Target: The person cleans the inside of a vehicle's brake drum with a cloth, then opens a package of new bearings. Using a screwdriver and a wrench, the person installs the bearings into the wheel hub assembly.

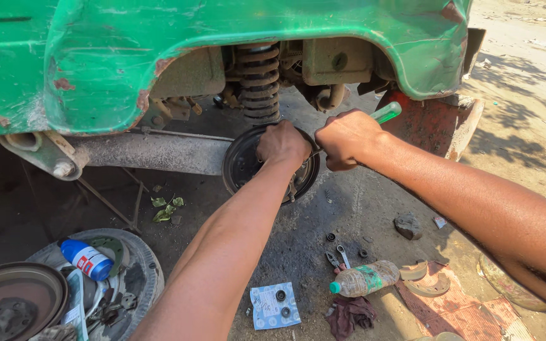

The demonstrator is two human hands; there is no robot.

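My left hand (284, 144) rests against the front of the backing plate (242, 165), fingers curled onto the parts at its centre; what they pinch is hidden behind the hand, so I cannot tell whether they are clamped. My right hand (347, 139) is closed in a fist on a screwdriver (387, 112) with a green translucent handle. The handle sticks out up and to the right of the fist, and the shaft runs down-left toward the plate, just beside my left hand.

The plate is a dark round disc, standing upright under the wheel arch of a green vehicle (159, 50), directly below a coil spring (259, 79).

On the ground near my right forearm lie:
- a plastic bottle (364, 278) with a green cap, on its side;
- two curved brake shoes (426, 279) just beside the bottle;
- pliers (332, 260) and small dark rings;
- a dark red rag (350, 315);
- a pale card (274, 305) carrying two small round parts.

At lower left a brake drum (12, 303) lies next to a tyre (143, 271), which holds a blue-capped bottle (86, 259).
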